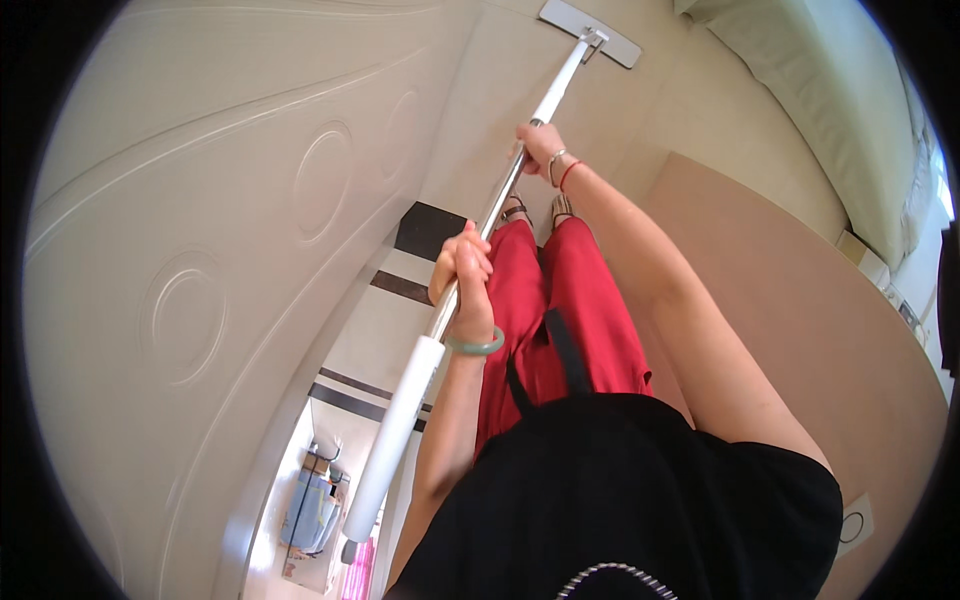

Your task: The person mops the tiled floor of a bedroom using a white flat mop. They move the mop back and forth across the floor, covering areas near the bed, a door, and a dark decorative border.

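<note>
A flat mop has a long metal pole [500, 205] with a white handle sleeve [400, 420]. Its flat grey head [590, 32] lies on the beige tiled floor [680, 110] ahead of my feet. My left hand [462, 268], with a green bangle on the wrist, is closed around the pole just above the white sleeve. My right hand [540, 148], with thin bracelets on the wrist, grips the pole further down toward the head. I stand in red trousers [560, 320] and sandals.
A cream panelled door [200, 250] fills the left side, close to the mop pole. A bed with a pale cover [830, 110] stands at the upper right. A tan wall [800, 320] rises on the right. Dark floor tiles [428, 230] mark a doorway threshold.
</note>
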Tool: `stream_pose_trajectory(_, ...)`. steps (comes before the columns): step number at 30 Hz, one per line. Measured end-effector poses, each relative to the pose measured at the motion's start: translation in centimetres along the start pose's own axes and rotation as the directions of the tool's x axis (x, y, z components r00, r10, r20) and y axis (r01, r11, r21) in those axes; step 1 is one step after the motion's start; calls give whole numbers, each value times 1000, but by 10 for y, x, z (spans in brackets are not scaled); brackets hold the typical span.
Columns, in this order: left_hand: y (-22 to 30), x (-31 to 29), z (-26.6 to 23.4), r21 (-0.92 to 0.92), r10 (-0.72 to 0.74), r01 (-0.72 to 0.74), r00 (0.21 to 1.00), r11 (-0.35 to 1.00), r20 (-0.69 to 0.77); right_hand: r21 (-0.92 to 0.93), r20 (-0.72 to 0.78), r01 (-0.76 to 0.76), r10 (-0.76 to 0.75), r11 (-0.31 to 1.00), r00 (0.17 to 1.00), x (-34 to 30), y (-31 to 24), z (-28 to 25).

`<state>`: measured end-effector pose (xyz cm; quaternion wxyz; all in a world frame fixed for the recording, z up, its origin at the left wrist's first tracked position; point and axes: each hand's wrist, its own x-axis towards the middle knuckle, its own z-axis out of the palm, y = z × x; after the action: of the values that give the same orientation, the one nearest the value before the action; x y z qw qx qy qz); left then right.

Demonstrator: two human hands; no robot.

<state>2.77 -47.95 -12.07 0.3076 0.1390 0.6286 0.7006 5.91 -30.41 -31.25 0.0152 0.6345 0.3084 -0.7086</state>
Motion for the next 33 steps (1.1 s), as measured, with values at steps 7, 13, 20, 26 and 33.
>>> stream_pose_trajectory(7,80,-115,-68,162,-257,318,915,934,-310,-14,9,22,-22,1000,1000,-101,158,74)
stream_pose_trajectory(13,104,-174,-97,256,-148,264,906,930,-397,-239,85,-204,230,949,969,-186,169,87)
stream_pose_trajectory(20,43,-87,-70,67,-278,315,904,947,-325,-43,59,-98,101,994,993,-112,53,62)
stream_pose_trajectory(26,15,13,13,86,65,-67,998,994,25,58,11,-48,48,997,999,-6,-20,2)
stream_pose_trajectory(33,72,-69,-26,179,-242,302,925,936,-295,-231,109,49,-24,972,994,-44,118,38)
